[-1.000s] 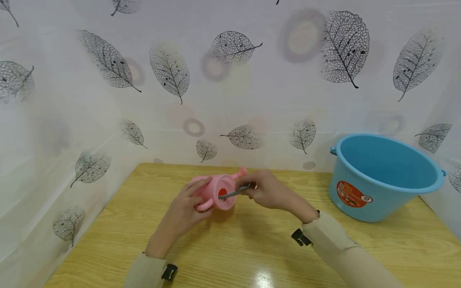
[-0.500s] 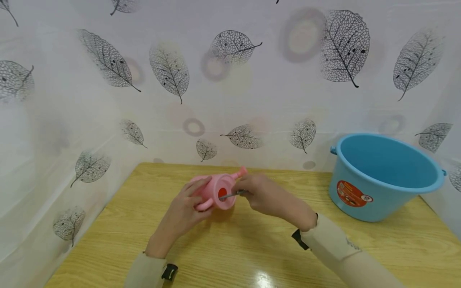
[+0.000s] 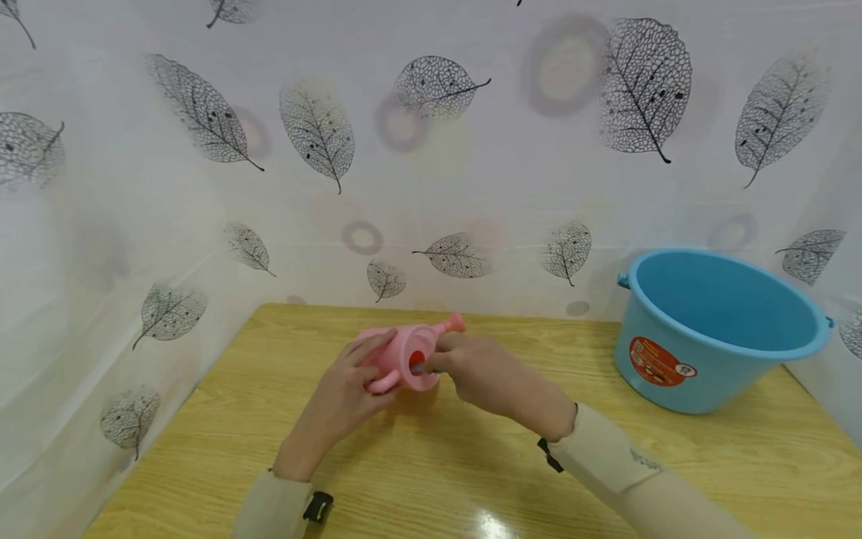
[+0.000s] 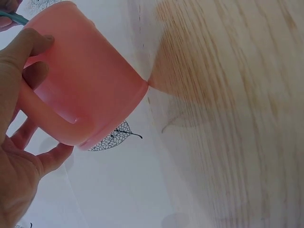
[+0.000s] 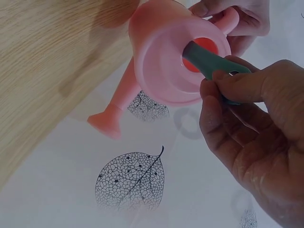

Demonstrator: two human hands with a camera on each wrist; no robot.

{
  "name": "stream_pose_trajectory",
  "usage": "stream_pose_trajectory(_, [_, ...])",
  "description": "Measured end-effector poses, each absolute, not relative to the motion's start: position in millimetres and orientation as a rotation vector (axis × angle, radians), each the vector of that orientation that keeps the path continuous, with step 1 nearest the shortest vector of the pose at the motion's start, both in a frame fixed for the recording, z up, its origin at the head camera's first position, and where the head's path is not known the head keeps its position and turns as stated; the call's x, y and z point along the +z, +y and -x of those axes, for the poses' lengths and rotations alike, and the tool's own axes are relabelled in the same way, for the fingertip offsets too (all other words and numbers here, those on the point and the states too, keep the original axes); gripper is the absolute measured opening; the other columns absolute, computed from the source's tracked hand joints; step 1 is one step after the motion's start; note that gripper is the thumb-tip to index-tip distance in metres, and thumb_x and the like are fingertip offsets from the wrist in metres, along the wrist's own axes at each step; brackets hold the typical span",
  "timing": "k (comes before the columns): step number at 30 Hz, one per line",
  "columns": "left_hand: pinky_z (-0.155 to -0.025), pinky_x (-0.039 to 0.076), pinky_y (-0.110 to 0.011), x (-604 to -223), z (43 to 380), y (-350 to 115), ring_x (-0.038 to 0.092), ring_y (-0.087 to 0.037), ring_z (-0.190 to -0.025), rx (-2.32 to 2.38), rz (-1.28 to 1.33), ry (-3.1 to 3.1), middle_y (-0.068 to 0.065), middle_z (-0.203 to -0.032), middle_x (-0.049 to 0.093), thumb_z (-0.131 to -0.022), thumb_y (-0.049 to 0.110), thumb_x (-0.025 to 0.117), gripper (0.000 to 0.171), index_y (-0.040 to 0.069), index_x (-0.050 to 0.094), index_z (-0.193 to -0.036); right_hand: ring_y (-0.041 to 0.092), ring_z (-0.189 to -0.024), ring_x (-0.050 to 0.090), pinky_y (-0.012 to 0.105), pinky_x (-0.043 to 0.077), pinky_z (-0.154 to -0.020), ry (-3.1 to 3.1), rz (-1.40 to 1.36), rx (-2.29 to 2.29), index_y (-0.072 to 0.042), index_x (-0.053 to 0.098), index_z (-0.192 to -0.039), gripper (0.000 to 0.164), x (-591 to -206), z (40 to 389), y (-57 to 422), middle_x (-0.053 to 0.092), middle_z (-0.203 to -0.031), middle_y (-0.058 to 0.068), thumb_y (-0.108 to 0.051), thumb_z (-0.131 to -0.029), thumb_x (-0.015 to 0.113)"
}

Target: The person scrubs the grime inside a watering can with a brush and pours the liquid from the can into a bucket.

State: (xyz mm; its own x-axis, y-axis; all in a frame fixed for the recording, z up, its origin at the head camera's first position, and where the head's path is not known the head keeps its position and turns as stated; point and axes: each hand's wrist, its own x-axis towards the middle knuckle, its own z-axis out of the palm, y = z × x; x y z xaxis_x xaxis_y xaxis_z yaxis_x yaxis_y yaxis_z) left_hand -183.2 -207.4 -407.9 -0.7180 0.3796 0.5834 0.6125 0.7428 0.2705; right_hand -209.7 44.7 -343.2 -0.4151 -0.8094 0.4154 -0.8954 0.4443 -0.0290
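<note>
A pink toy watering can (image 3: 393, 346) is tilted over the wooden table, with its round opening facing me and its spout pointing away to the right. My left hand (image 3: 350, 385) grips it by the handle (image 4: 52, 116), fingers spread along its side. My right hand (image 3: 488, 374) pinches the grey-green handle of a slim brush-like tool (image 5: 213, 64), which has a hole near its end. Its front part runs through the red-rimmed hole in the can's top and is hidden inside. The right fingertips are close to the opening.
A large light-blue bucket (image 3: 703, 374) with a red label stands at the right of the wooden table (image 3: 431, 464). Behind and to the left hangs a white sheet (image 3: 471, 187) printed with grey leaves.
My right hand has moved left toward the opening, pushing the brush-like tool deeper, so less of it shows. The left hand and watering can stay nearly still.
</note>
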Motion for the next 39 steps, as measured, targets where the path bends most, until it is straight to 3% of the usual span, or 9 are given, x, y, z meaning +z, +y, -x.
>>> stream_pose_trajectory(7, [-0.113, 0.05, -0.047, -405.7, 183.8, -206.5, 0.053, -0.033, -0.139, -0.613, 0.751, -2.438, -0.007, -0.149, 0.059, -0.078, 0.016, 0.088, 0.03, 0.012, 0.062, -0.064, 0.013, -0.079, 0.059, 0.02, 0.055, -0.071, -2.326, -1.45, 0.271, -0.016, 0.078, -0.102, 0.043, -347.5, 211.0, 39.7, 0.067, -0.092, -0.001, 0.016, -0.073, 0.072])
stream_pose_trajectory(20, [-0.111, 0.051, -0.047, -407.2, 184.8, -207.6, 0.053, -0.033, -0.139, -0.624, 0.75, -2.448, -0.006, -0.149, 0.059, -0.078, 0.015, 0.087, 0.028, 0.013, 0.062, -0.065, 0.015, -0.075, 0.054, 0.024, 0.05, -0.067, -2.318, -1.45, 0.246, -0.015, 0.07, -0.087, 0.038, -354.6, 215.8, 29.7, 0.058, -0.086, -0.001, 0.019, -0.071, 0.07])
stream_pose_trajectory(39, [-0.111, 0.051, -0.049, -408.1, 184.1, -207.7, 0.054, -0.036, -0.138, -0.662, 0.758, -2.428, -0.008, -0.148, 0.06, -0.077, 0.013, 0.087, 0.029, 0.013, 0.062, -0.063, 0.015, -0.081, 0.066, 0.022, 0.058, -0.071, -2.427, -1.422, 0.29, -0.017, 0.08, -0.104, 0.045, -330.4, 205.2, 40.1, 0.073, -0.093, 0.001, 0.017, -0.078, 0.07])
